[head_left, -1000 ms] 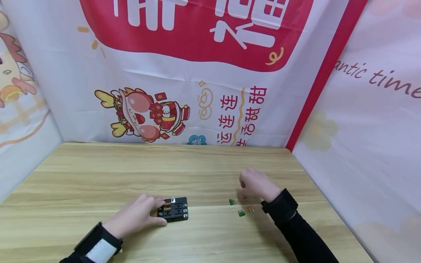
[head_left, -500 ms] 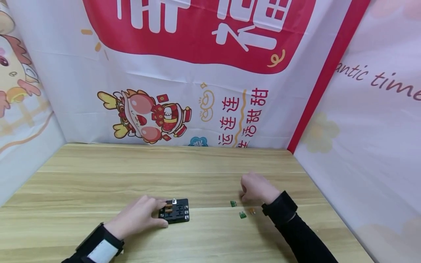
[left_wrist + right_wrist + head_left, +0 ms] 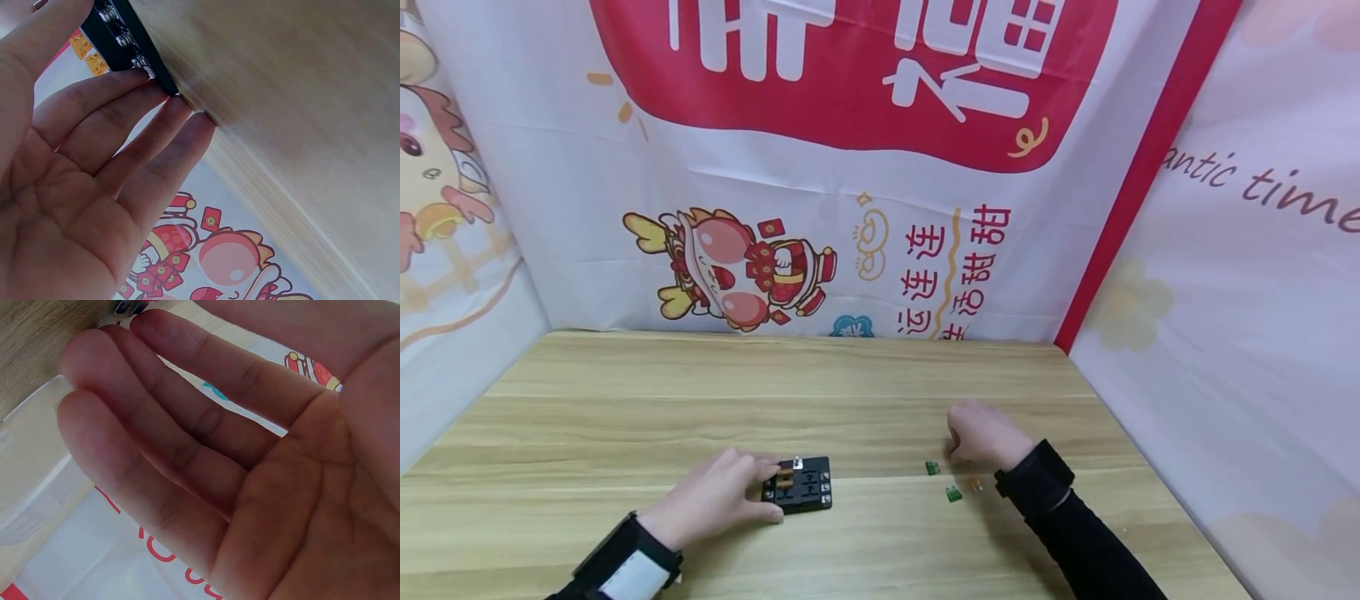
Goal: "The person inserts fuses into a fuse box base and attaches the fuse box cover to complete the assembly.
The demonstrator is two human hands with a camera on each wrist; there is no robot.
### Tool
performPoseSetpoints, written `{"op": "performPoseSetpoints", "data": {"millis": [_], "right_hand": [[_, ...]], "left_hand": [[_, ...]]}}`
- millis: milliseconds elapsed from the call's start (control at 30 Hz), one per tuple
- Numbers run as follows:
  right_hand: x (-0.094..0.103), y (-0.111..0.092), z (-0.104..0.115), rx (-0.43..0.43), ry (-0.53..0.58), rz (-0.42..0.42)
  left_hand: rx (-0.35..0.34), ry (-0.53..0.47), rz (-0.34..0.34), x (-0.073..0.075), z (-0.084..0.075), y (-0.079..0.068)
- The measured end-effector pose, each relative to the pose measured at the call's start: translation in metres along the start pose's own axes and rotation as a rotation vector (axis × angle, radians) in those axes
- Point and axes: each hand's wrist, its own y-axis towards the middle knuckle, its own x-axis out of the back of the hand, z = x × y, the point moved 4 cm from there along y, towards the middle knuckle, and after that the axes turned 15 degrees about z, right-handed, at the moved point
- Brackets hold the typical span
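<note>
A black fuse block [image 3: 808, 492] lies on the table, with orange blade fuses [image 3: 785, 478] seated at its left side. My left hand [image 3: 718, 493] grips the block's left end, thumb along the near edge and fingers at the far side. The left wrist view shows fingertips against the block's edge, beside metal terminals. To the right, my right hand [image 3: 988, 437] is low over the table, its fingers bent down. Its thumb tip is out of the right wrist view, so any pinch is hidden. Near it lie two green blade fuses [image 3: 953, 493] and an orange fuse [image 3: 975, 484].
The wooden table [image 3: 715, 375] ends at a printed cloth backdrop [image 3: 820, 158], with another printed cloth [image 3: 1247, 333] on the right. A translucent pale object [image 3: 37, 462] appears at the left of the right wrist view; its kind is unclear.
The right hand has shifted slightly, its fingers bent down near the fuses throughout. The left hand keeps its grip on the fuse block. The head view has tilted a little.
</note>
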Motion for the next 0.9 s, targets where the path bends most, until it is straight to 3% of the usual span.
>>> {"op": "performPoseSetpoints", "data": {"millis": [900], "right_hand": [[-0.0020,0.0001,0.0021,0.054,-0.018,-0.050]], "left_hand": [[0.003,0.011,0.002,0.0000,-0.0010,-0.0004]]}}
